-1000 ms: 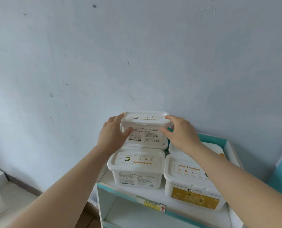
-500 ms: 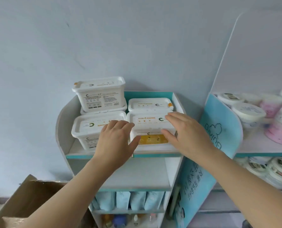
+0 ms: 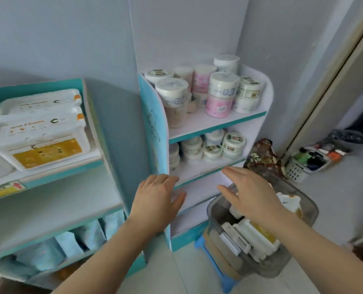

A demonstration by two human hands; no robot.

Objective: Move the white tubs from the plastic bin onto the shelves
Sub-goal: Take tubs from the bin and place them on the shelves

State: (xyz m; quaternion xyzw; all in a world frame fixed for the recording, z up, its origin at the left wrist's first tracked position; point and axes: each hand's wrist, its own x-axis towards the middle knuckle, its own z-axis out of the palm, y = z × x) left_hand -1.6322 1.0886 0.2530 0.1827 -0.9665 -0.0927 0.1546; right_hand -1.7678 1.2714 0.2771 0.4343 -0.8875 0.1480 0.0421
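Note:
White tubs (image 3: 38,132) with orange labels stand stacked on the top board of the teal shelf unit (image 3: 55,172) at the left. A clear plastic bin (image 3: 218,211) sits low at the right and holds several more white tubs (image 3: 254,234) lying on edge. My right hand (image 3: 250,194) hovers over the bin with fingers straight and holds nothing. My left hand (image 3: 155,198) hangs in the air in front of the second shelf unit, fingers relaxed and empty.
A second teal and white shelf unit (image 3: 214,126) in the corner carries several round jars (image 3: 223,85) on two boards. The bin rests on a blue stool (image 3: 214,266). A patterned bag (image 3: 263,158) and a white basket (image 3: 307,164) of small items lie on the floor by the door frame.
The view has swung right and down from the left shelf to the bin. Both hands left the stacked tubs and moved right; the right hand is now over the bin.

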